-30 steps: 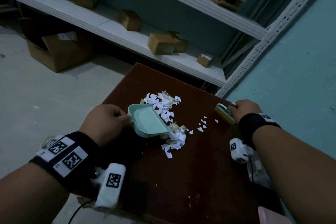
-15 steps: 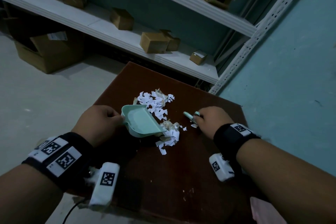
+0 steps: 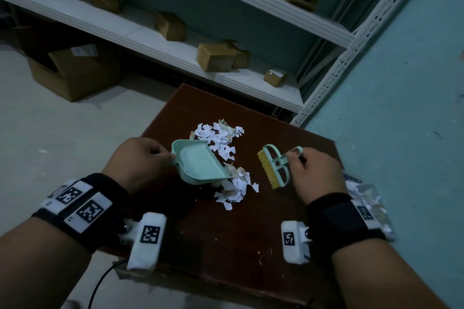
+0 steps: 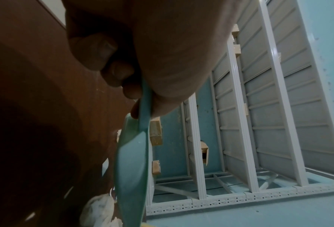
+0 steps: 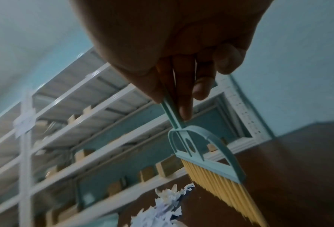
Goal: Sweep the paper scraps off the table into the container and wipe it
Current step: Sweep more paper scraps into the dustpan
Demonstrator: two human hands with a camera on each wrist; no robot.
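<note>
White paper scraps [image 3: 223, 139] lie in two heaps on the dark brown table [image 3: 238, 233]. My left hand [image 3: 140, 160] grips the handle of a mint-green dustpan [image 3: 198, 164] [image 4: 132, 169], tilted with its front lip on the nearer heap [image 3: 237, 189]. My right hand [image 3: 311, 173] pinches the handle of a small mint brush [image 3: 275, 167] [image 5: 205, 155] with yellow bristles. The brush hangs just right of the nearer heap, bristles turned left toward the dustpan. Scraps [image 5: 162, 210] show below the bristles in the right wrist view.
A bag with paper scraps [image 3: 366, 200] sits past the table's right edge behind my right wrist. White metal shelving [image 3: 175, 40] with small cardboard boxes stands behind the table. A teal wall [image 3: 401, 108] is at the right, and a large carton [image 3: 72, 73] on the floor at the left.
My right hand swept the brush left across the table to the nearer heap, then drew back right and lifted it with bristles showing. The loose scraps at the right are gone. The dustpan stayed put.
</note>
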